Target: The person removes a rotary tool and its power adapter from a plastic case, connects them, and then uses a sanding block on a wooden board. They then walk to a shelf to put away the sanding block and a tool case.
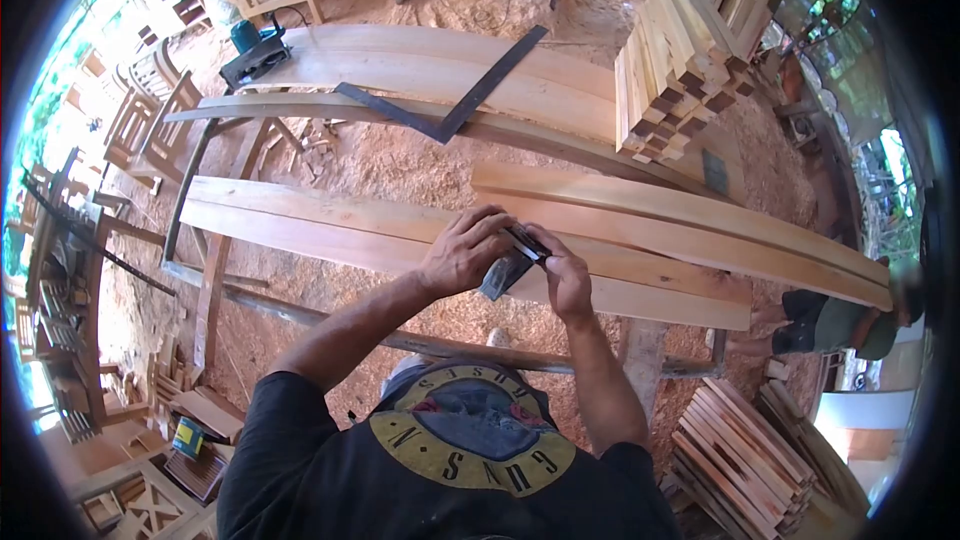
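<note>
My left hand [468,252] and my right hand [566,278] meet in front of my chest, above the long planks. Between their fingers is a small dark object [528,243] with a pale shiny edge; its kind I cannot tell. My left fingers curl over its near side, while my right thumb and fingers pinch the other end. Just below it, partly covered by my hands, a grey-blue flat-faced block [505,278] overlaps a pale wooden plank [330,225]. Two more planks [640,225] lie beyond my right hand, reaching toward the right.
A dark metal square [490,85] rests across the far boards [380,55]. A green-and-black power tool [255,55] sits at their left end. Stacked timber [685,65] stands far right, another pile [745,455] near right. A person [850,325] is at the right; wooden chairs [150,125] stand left.
</note>
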Demonstrator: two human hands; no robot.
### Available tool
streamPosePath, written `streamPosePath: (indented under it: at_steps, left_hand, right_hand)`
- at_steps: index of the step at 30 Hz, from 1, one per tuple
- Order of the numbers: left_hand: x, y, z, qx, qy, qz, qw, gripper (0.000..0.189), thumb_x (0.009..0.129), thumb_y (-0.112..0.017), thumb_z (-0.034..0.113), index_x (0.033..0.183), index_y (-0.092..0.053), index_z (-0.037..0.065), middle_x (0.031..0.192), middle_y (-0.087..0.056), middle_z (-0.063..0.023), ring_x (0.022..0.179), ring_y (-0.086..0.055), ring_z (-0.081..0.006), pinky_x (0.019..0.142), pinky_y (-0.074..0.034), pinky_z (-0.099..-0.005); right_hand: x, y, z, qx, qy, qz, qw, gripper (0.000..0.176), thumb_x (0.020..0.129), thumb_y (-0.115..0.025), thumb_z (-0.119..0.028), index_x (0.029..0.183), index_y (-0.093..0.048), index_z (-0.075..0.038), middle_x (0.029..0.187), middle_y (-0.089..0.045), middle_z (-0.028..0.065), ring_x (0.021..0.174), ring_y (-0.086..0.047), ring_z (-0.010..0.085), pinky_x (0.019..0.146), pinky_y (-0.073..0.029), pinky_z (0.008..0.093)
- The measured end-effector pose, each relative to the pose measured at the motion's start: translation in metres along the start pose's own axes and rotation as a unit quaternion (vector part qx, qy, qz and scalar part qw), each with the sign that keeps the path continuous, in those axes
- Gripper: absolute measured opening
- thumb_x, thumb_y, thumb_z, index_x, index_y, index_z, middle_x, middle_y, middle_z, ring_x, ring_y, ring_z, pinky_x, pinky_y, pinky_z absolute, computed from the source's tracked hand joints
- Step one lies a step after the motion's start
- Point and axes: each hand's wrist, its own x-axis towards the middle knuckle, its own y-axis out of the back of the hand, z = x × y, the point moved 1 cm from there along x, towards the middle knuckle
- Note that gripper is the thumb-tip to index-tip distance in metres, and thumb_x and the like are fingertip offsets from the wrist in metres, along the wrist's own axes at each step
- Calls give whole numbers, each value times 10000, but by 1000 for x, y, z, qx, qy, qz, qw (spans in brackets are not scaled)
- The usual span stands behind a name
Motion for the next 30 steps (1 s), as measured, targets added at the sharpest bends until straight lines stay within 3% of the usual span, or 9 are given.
streamPosePath:
  at_steps: [3, 7, 12, 15, 19, 22, 25, 30]
  left_hand:
    - [-1, -2, -1, 0, 10, 1, 1000, 235, 757, -773, 79, 964, -663, 80, 1330, -619, -146, 1280, -572, -385, 1040, -510, -497]
    - [-6, -6, -5, 6, 17, -18, 1000, 227, 820, -685, 137, 1045, -674, 115, 1386, -581, -129, 1354, -503, -375, 1094, -442, -516]
    - [-8, -6, -3, 24, 15, -25, 999, 206, 824, -676, 131, 1030, -671, 116, 1426, -566, -133, 1383, -483, -380, 1109, -419, -535]
    - [-7, -5, -2, 36, 6, -19, 999, 215, 784, -744, 86, 985, -673, 115, 1384, -594, -141, 1338, -530, -390, 1068, -472, -507]
    - [-6, -4, -2, 27, 7, -23, 999, 221, 783, -744, 86, 989, -669, 113, 1361, -604, -144, 1323, -541, -390, 1062, -482, -508]
    - [-5, -3, -2, 22, 2, -21, 1000, 235, 778, -746, 89, 996, -661, 113, 1350, -610, -143, 1307, -552, -388, 1054, -493, -508]
    - [-3, 0, -1, 21, -6, -25, 999, 254, 775, -756, 90, 1006, -652, 110, 1336, -621, -138, 1291, -564, -382, 1044, -504, -504]
    - [-7, -5, -5, -30, 3, 14, 999, 291, 806, -781, 74, 1065, -649, 78, 1266, -667, -130, 1235, -604, -380, 1023, -521, -485]
  right_hand:
    - [-3, -4, -9, -132, 14, 21, 991, 441, 951, -497, -32, 1361, -603, 92, 1468, -568, 187, 1406, -500, 277, 1208, -350, 388]
    - [-4, -3, -15, -218, 34, 28, 975, 410, 942, -606, 33, 1350, -649, 26, 1431, -605, 171, 1346, -559, 259, 1140, -440, 363]
    - [-7, -3, -13, -215, 43, 30, 975, 377, 952, -611, 14, 1324, -665, 29, 1425, -609, 176, 1341, -564, 262, 1136, -443, 371]
    - [-9, -3, -12, -200, 35, 36, 979, 366, 956, -618, 4, 1317, -671, 29, 1423, -610, 176, 1339, -565, 262, 1134, -444, 371]
    - [-9, 3, -7, -135, 28, 23, 990, 374, 959, -589, 33, 1327, -655, 46, 1445, -590, 181, 1347, -556, 245, 1134, -434, 347]
    - [-5, -1, -4, -157, 0, 64, 986, 321, 970, -592, 20, 1281, -669, 52, 1405, -611, 180, 1316, -573, 244, 1103, -462, 344]
    - [-2, -7, 4, -181, 59, 77, 979, 245, 965, -655, -65, 1184, -714, 27, 1316, -662, 153, 1189, -646, 240, 1034, -520, 380]
    - [-4, -12, -4, -300, 113, 59, 945, 204, 935, -688, -74, 1125, -706, -3, 1238, -680, 169, 1126, -680, 276, 978, -547, 388]
